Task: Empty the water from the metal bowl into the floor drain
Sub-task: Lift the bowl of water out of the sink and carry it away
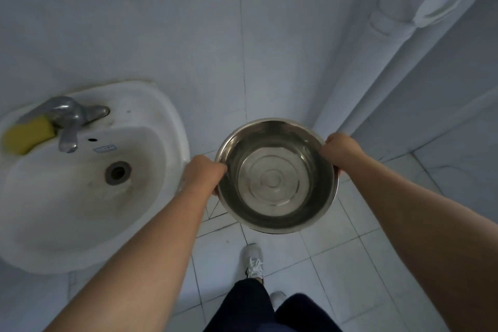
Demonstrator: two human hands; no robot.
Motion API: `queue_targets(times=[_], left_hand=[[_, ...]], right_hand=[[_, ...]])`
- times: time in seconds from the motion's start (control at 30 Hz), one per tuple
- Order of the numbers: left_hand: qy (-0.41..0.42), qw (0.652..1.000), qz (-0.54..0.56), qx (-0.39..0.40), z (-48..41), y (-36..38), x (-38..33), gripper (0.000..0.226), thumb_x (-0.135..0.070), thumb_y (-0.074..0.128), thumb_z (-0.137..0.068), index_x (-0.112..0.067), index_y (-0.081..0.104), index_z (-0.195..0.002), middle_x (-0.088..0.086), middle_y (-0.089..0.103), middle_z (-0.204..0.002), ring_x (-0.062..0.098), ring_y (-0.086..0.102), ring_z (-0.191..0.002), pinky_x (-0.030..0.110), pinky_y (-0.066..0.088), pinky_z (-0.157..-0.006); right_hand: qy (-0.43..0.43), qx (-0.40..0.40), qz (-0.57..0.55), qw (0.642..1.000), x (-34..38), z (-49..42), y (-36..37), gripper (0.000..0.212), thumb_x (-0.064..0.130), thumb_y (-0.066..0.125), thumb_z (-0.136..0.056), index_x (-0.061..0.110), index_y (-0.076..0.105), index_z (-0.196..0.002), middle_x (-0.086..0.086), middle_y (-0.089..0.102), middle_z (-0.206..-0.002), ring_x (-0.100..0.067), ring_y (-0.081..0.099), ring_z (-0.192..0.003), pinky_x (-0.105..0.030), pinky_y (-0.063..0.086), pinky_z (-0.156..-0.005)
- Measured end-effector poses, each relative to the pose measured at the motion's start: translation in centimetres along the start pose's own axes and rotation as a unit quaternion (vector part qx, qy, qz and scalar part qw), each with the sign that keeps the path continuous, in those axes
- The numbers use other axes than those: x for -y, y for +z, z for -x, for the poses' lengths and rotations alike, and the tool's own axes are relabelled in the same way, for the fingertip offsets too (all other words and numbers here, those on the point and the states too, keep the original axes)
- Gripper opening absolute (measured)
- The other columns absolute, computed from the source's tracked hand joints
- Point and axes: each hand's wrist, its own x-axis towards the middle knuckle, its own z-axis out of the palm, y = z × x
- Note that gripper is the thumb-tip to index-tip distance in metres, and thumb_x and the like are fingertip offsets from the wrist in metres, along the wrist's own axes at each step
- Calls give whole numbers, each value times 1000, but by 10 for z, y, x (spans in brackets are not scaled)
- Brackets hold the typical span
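I hold a round metal bowl (pixel 276 178) level in front of me, above the white tiled floor, to the right of the sink. Clear water lies in its bottom. My left hand (pixel 206 174) grips the bowl's left rim, thumb over the edge. My right hand (pixel 341 149) grips the right rim the same way. No floor drain shows in this view; the bowl hides the floor just beneath it.
A white wall sink (pixel 167 121) with a grey tap (pixel 68 118) and a yellow sponge (pixel 27 133) sits at the left. A white pipe (pixel 377 62) runs down the corner at the right. My white shoe (pixel 253 260) stands on the tiled floor (pixel 350 264) below the bowl.
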Motion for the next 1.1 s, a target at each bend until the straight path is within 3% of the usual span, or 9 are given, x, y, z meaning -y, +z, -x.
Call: queue_targets(times=[0.13, 0.27, 0.37, 0.53, 0.67, 0.83, 1.0, 1.1], left_hand=[[-12, 1000, 2, -10, -22, 4, -19, 17, -22, 67, -73, -7, 64, -65, 2, 61, -36, 15, 62, -32, 21, 50, -41], [-28, 1000, -7, -9, -33, 9, -33, 18, -24, 64, -78, -9, 64, -68, 2, 65, -45, 10, 58, -29, 12, 34, -29], [-53, 998, 2, -14, -40, 18, -42, 18, -21, 63, -81, -6, 65, -73, 8, 69, -63, 16, 65, -44, 19, 45, -40], [-88, 994, 50, -40, -42, 45, -41, 15, -13, 60, -79, -3, 63, -67, 9, 64, -58, 19, 61, -47, 20, 47, -44], [-139, 984, 80, -70, -38, 76, -36, 17, -15, 60, -84, -3, 68, -77, 12, 71, -72, 26, 71, -68, 29, 54, -65], [-193, 964, 150, -108, -39, 112, -28, 14, -13, 62, -81, -10, 64, -68, 7, 68, -60, 17, 66, -50, 20, 42, -45], [-208, 959, 164, -99, -57, 147, -7, 11, -11, 61, -83, -13, 62, -72, 8, 71, -68, 21, 70, -57, 24, 52, -55], [-212, 959, 163, -94, -79, 172, 14, 6, -11, 59, -83, -12, 64, -79, 8, 71, -69, 20, 70, -58, 22, 49, -51]], right_hand=[[-3, 6, 2, 1000, 9, -33, -1, 16, 21, 54, -84, 9, 59, -93, -10, 64, -87, -27, 64, -79, -37, 54, -70], [-16, 22, -5, 1000, 16, -66, -4, 21, 18, 51, -80, 9, 59, -97, -11, 65, -93, -30, 64, -84, -33, 50, -68], [-36, 35, 7, 999, 20, -92, -5, 24, 19, 51, -79, 9, 59, -99, -12, 63, -98, -31, 62, -91, -34, 50, -73], [-105, 56, 53, 991, 28, -134, -7, 16, 21, 53, -80, 11, 57, -91, -10, 59, -90, -31, 59, -88, -33, 44, -71], [-164, 82, 92, 979, 34, -163, -9, 16, 23, 53, -81, 12, 56, -93, -11, 59, -95, -33, 60, -94, -34, 48, -78], [-206, 107, 134, 963, 32, -192, 3, 14, 28, 54, -82, 14, 53, -85, -9, 61, -92, -29, 61, -83, -35, 52, -73], [-205, 125, 131, 962, 21, -219, 39, 15, 20, 52, -79, 12, 54, -90, -10, 58, -90, -34, 63, -87, -45, 55, -82], [-208, 115, 123, 964, 8, -240, 76, 7, 23, 54, -80, 16, 52, -78, -5, 55, -75, -27, 60, -72, -34, 53, -65]])
